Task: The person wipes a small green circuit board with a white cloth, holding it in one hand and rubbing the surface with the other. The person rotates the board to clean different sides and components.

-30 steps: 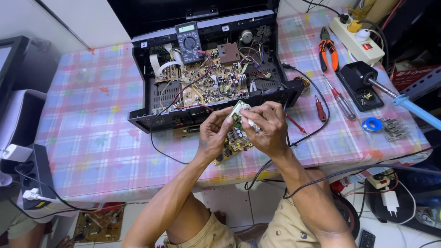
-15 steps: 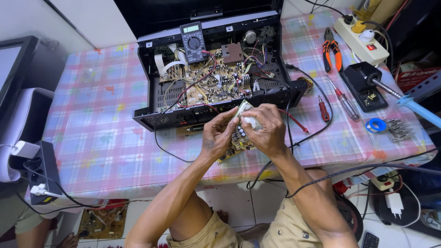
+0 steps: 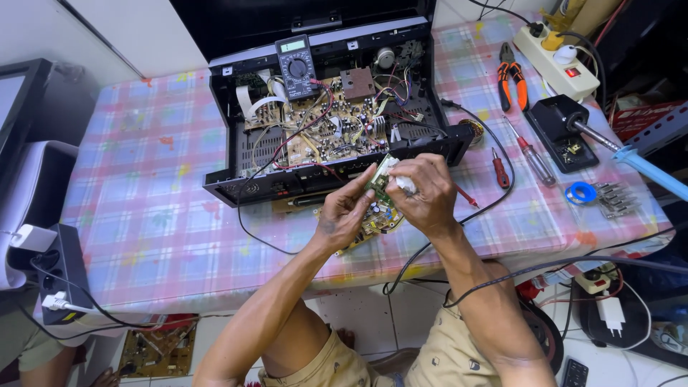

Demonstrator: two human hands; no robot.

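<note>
The open black amplifier chassis [image 3: 330, 122] lies on the desk [image 3: 143, 215] with its checked plastic cloth, its circuits exposed for work. Just before its front edge, the left hand [image 3: 344, 215] curls under a small green circuit board [image 3: 378, 204], tilted up for viewing, while the right hand [image 3: 423, 193] closes on its top with a white scrap.

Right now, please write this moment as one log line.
left hand: holds small green circuit board | right hand: grips its top, white piece | behind: open black electronics chassis
</note>
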